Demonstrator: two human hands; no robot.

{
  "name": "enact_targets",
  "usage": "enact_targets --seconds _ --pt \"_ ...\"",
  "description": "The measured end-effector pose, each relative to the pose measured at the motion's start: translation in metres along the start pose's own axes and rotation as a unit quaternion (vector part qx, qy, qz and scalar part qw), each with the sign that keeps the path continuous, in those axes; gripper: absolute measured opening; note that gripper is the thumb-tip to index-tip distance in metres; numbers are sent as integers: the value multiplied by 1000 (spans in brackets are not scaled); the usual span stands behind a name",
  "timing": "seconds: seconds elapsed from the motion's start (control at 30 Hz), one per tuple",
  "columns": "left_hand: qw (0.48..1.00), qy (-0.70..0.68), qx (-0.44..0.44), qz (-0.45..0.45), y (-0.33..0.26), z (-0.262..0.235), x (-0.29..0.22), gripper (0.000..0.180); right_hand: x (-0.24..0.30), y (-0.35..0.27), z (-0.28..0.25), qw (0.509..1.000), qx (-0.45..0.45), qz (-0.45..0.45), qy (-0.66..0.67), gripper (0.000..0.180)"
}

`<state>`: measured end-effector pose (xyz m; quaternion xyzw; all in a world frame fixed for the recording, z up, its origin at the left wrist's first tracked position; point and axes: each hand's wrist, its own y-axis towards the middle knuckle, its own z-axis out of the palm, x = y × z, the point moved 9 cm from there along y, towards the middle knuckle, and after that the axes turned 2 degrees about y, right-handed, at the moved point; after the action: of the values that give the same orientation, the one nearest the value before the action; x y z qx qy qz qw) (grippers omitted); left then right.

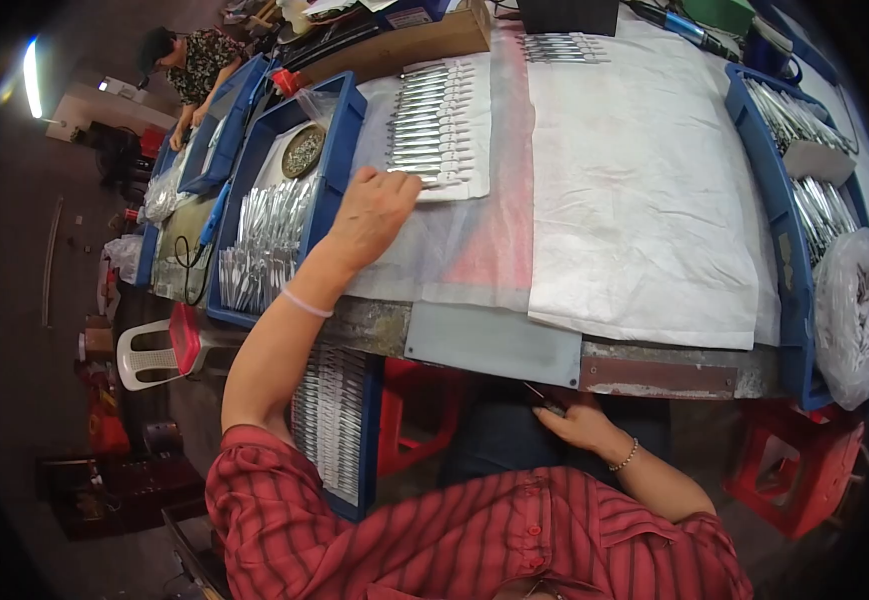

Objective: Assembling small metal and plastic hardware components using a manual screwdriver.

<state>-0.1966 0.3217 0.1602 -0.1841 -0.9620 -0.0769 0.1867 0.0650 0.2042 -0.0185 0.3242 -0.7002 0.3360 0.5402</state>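
A column of slim silver metal pieces [433, 115] lies side by side on a white sheet on the table. My left hand [380, 205] reaches to the near end of this column. Its fingers are closed at the left end of the nearest metal piece [443, 183], and the fingertips are partly hidden. Below the table's front edge, over my lap, my right hand [583, 422] is wrapped round a slim tool [553, 406] with a thin metal shaft and a dark handle. The table edge and my fingers hide part of that tool.
Left stands a blue bin [340, 150] with bagged metal pieces and a round dish [304, 151] of tiny parts. Another blue bin [795, 285] and a plastic bag [847, 320] sit right. Under the table are a filled tray [367, 440] and red stools. A person [200, 75] works far left.
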Motion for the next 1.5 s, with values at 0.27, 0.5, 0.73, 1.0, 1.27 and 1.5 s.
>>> enact_targets --seconds 0.27,0.5,0.73,1.0,1.27,1.5 --pt "779 -537 11 -323 -122 -64 -58 19 32 -37 -25 979 -82 36 -183 16" --pt "395 -789 225 -414 -199 -13 -198 15 24 -47 11 972 5 184 145 11" --pt "412 -789 241 -387 -218 1 -246 14 18 -43 42 909 -20 244 337 14" --pt "351 -816 275 -367 -229 15 -271 17 16 -31 47 849 -60 231 471 16" --pt "233 -866 277 -344 -220 28 -297 24 8 -23 60 763 -33 268 587 14" --pt "357 -846 246 -312 -201 25 -294 23 8 -18 59 776 -29 293 557 13"
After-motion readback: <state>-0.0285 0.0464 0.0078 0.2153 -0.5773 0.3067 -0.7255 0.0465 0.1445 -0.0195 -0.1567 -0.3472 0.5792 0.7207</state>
